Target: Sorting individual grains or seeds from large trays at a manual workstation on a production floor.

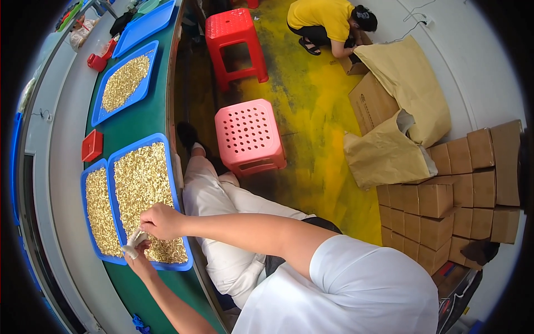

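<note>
Two trays sit side by side on the workbench [130,289], the wide tray [146,167] right of the narrow tray [89,192], both heaped with small parts [142,183]. Both hands meet over the wide tray's near end, the right hand [161,221] above the left hand [139,261], a small white piece [133,243] between them. Farther along lies a third tray [125,83]; two stools [250,136] stand right of the bench, stacked boxes [450,206] beyond.

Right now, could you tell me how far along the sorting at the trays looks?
Done: cannot tell. In hand: both hands, left hand and right hand, meet on a small white piece over the near blue tray. Left: its small gold parts remain heaped; two more trays also sit full.
</note>
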Tool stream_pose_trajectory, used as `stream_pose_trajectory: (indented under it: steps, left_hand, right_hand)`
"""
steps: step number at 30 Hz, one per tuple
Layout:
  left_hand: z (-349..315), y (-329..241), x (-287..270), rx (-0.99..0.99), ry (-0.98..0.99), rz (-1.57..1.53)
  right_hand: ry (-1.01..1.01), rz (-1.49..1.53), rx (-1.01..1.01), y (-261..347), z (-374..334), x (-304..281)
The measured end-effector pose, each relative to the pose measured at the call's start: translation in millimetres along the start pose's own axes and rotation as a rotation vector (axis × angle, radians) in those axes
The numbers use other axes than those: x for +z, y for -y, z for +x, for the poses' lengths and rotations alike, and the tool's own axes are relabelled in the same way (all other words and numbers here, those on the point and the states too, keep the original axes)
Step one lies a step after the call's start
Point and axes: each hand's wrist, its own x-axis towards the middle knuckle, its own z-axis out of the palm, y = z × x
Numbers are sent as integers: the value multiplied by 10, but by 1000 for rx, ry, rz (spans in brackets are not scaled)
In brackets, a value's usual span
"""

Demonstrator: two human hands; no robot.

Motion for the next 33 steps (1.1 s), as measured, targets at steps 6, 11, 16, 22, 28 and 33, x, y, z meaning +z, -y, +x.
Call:
stream_pose_trajectory:
  steps: [6, 11, 16, 22, 28, 33]
  left_hand:
    - [-147, -274, 187, 182, 254, 982]
    - [-129, -187, 261, 114, 182, 948]
    - [-38, 25, 70, 106, 70, 769]
    - [-26, 46, -76, 11, -49, -150]
    - [-1, 40, -135, 16, 73, -217]
    - [-26, 11, -93, 12, 56, -233]
  right_hand:
    - [-46, 7, 27, -7, 13, 1]
    - [-39, 10, 34, -3, 3, 20]
    - [-43, -18, -1, -45, 4, 26]
    - [-37, -11, 28, 37, -7, -7]
    - [-23, -23, 6, 15, -15, -2]
    - [-33, -29, 18, 17, -13, 7]
